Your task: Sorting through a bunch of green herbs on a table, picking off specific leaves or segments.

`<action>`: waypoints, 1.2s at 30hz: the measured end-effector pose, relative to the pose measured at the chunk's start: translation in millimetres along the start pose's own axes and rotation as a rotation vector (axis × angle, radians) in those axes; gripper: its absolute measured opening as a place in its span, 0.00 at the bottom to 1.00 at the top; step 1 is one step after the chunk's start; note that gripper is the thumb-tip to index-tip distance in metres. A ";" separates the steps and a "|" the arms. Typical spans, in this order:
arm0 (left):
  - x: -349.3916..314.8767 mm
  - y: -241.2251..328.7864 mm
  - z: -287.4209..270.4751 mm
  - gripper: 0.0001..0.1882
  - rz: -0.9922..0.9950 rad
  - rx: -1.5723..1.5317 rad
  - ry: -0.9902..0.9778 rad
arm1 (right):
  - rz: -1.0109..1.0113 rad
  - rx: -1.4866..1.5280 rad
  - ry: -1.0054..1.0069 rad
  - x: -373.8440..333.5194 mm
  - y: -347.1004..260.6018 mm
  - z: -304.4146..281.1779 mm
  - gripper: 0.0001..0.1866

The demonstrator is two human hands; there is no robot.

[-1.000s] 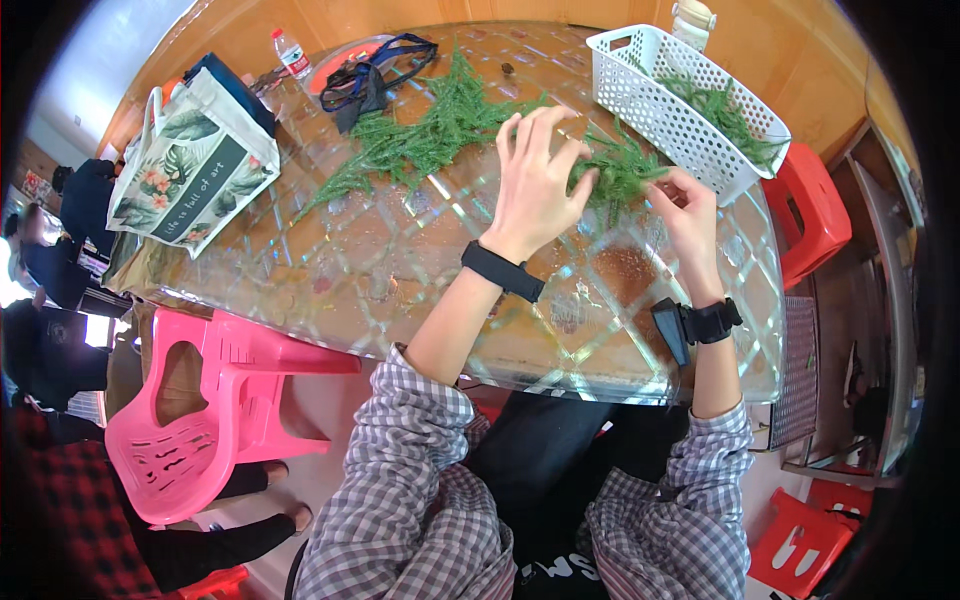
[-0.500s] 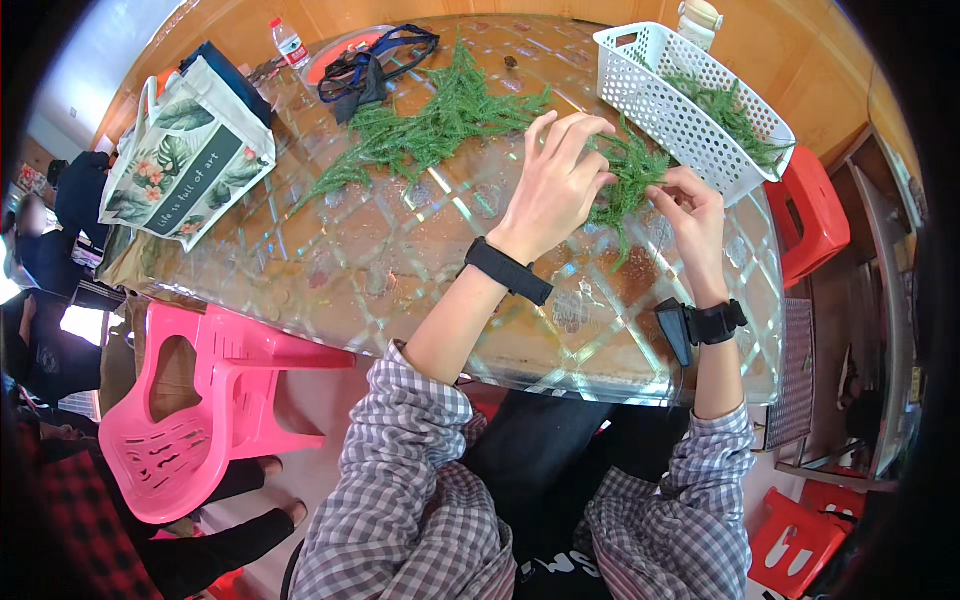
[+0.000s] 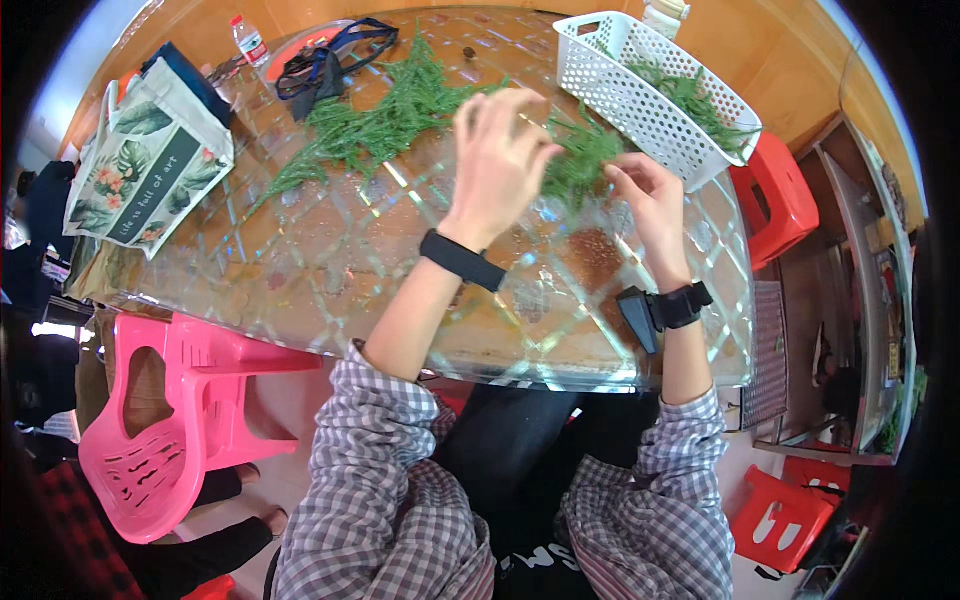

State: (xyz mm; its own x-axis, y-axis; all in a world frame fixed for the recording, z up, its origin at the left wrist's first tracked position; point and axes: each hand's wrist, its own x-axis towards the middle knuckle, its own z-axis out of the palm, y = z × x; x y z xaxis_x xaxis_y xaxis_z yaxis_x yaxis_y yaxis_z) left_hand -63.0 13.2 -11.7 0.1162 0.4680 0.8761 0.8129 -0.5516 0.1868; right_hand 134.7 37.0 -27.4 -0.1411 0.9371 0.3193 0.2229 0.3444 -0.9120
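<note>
My left hand [image 3: 500, 165] is raised over the table with its fingers curled, slightly blurred, at the stem end of a feathery green sprig [image 3: 585, 155]. On the sprig's right side, my right hand [image 3: 648, 200] pinches its edge between thumb and forefinger. A larger pile of the same feathery greenery [image 3: 375, 125] lies on the table, left of my left hand. Beyond my hands stands a white perforated plastic basket [image 3: 640, 105] with more green sprigs [image 3: 690, 100] inside. Both wrists wear black straps.
Around the glass-topped table [image 3: 400, 280] are a printed tote bag [image 3: 150, 165], a small bottle [image 3: 250, 42], dark straps [image 3: 335, 60] on a red dish and a pale-lidded jar [image 3: 664, 15]. A pink chair [image 3: 170, 430] is at the left, a red stool [image 3: 775, 200] at the right.
The whole view has shifted, so everything appears farther left. My left hand has drawn slightly away from my right, and the sprig between them is blurred by motion.
</note>
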 end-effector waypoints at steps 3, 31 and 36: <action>0.7 -13.1 -2.7 0.07 -0.159 0.036 0.124 | 0.047 0.008 0.040 1.6 -0.5 -2.4 0.06; -2.0 -14.4 0.1 0.07 -0.303 0.009 0.099 | 0.194 0.568 -0.043 0.6 4.9 -10.2 0.08; -3.1 -15.2 2.3 0.07 -0.282 0.003 0.097 | 0.203 0.645 -0.037 1.9 9.3 -14.0 0.08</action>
State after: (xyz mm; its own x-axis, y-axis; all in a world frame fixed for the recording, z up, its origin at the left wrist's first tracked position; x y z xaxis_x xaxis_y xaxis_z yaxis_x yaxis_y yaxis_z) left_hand -74.4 21.7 -18.3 -0.1696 0.5345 0.8280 0.8070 -0.4069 0.4280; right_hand 150.0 42.8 -31.6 -0.1926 0.9731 0.1266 -0.3705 0.0474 -0.9276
